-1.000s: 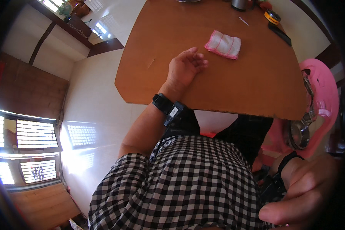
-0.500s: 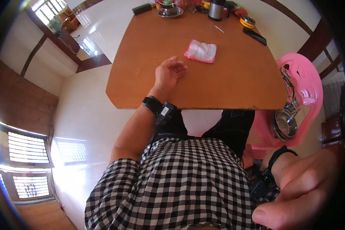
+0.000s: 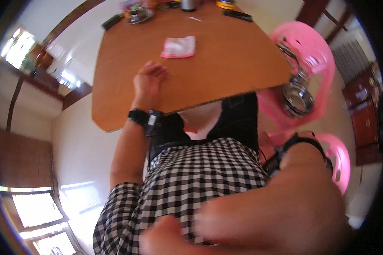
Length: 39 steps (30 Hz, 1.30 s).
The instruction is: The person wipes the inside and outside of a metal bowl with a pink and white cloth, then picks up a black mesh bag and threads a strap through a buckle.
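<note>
My left hand (image 3: 148,83) rests flat on the brown wooden table (image 3: 225,63), fingers loosely apart, holding nothing. A black watch sits on that wrist. A folded pink and white cloth (image 3: 179,46) lies on the table a short way beyond the fingers, not touched. My right hand (image 3: 187,231) is very close to the camera at the lower edge, blurred, in front of my checked shirt. Whether it holds anything cannot be made out. A dark band circles the right wrist.
A pink plastic chair (image 3: 304,46) stands at the table's right, with metal bowls (image 3: 298,97) on its seat. A second pink chair (image 3: 338,155) is lower right. At the table's far edge are a metal cup (image 3: 188,4), a dish (image 3: 138,16) and dark flat objects (image 3: 238,15).
The view has swung, so the table now sits higher and more to the left. My right hand has risen close to the camera. My left hand stays on the table.
</note>
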{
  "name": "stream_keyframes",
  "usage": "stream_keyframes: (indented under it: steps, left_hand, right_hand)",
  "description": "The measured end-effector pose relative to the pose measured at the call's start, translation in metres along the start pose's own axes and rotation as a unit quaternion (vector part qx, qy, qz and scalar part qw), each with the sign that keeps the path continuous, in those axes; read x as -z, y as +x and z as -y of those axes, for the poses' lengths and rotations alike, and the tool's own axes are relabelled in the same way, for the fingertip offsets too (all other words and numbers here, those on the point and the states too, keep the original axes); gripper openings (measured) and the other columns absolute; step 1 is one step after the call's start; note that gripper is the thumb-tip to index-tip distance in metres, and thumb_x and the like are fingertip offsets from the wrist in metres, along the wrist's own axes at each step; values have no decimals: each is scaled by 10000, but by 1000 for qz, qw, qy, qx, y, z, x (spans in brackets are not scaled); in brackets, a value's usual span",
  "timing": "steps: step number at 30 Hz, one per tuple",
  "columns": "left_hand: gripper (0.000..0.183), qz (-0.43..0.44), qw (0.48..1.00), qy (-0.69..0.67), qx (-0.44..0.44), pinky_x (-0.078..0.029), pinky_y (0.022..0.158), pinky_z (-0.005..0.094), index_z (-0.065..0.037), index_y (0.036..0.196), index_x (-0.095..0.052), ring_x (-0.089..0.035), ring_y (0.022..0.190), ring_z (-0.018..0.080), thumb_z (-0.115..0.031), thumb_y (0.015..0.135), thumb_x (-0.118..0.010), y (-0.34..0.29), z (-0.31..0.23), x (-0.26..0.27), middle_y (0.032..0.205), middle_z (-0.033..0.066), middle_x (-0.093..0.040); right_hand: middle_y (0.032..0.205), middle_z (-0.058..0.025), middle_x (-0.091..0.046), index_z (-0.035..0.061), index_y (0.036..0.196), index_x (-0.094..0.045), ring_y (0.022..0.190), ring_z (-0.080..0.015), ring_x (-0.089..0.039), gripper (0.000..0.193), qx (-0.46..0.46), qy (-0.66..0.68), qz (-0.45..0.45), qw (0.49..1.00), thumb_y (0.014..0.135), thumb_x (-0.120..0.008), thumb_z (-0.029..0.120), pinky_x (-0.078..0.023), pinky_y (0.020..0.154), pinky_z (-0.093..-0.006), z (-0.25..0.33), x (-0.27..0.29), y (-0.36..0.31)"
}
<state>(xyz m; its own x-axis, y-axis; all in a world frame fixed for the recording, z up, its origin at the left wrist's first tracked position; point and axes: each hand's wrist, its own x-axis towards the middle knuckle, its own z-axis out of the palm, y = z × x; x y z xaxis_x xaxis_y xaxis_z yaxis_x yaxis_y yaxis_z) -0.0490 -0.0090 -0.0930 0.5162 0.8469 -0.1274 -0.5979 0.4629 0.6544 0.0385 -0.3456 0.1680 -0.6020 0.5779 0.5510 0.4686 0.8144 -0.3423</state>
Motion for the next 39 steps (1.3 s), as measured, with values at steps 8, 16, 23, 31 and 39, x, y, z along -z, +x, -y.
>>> stream_keyframes:
  steps: [8,16,23,31,39]
  left_hand:
    - [329,-4,1000,22,-17,-527,828,477,21,1230,-440,-607,889,344,-101,927,-481,2,5,9,981,191,-594]
    - [139,112,984,128,-45,-511,796,438,-27,1032,-533,-601,889,296,-46,895,-520,25,19,44,921,128,-592]
    - [292,12,987,158,20,-475,956,449,-3,1186,-501,-584,1007,303,-43,901,-549,12,8,40,1038,126,-602]
    - [351,-17,982,178,62,-477,1001,416,47,1263,-483,-589,1049,282,-10,920,-524,-8,-6,47,1102,156,-605]
    - [384,-45,974,220,34,-492,991,404,44,1311,-459,-604,1034,264,-16,933,-490,-26,-59,75,1124,155,-605]
  right_hand:
    - [711,-9,-608,83,713,-629,495,-122,-467,107,-21,-50,-27,998,728,-552,157,-346,508,-238,27,34,-30]
    - [822,-102,-681,137,610,-660,581,-195,-582,261,-231,-84,13,969,543,-552,365,-319,504,-304,34,107,-99]
    - [816,-177,-558,-26,1022,-569,705,-250,-548,293,-419,-102,-479,765,933,-524,249,-386,601,-313,22,54,-249]
    - [753,-83,-678,5,957,-682,603,-158,-627,197,-595,-164,-692,375,854,-680,174,-397,529,-226,82,33,-360]
    - [689,-86,-660,-4,890,-657,485,-162,-603,206,-679,-69,-685,255,810,-697,182,-379,409,-225,71,-20,-425]
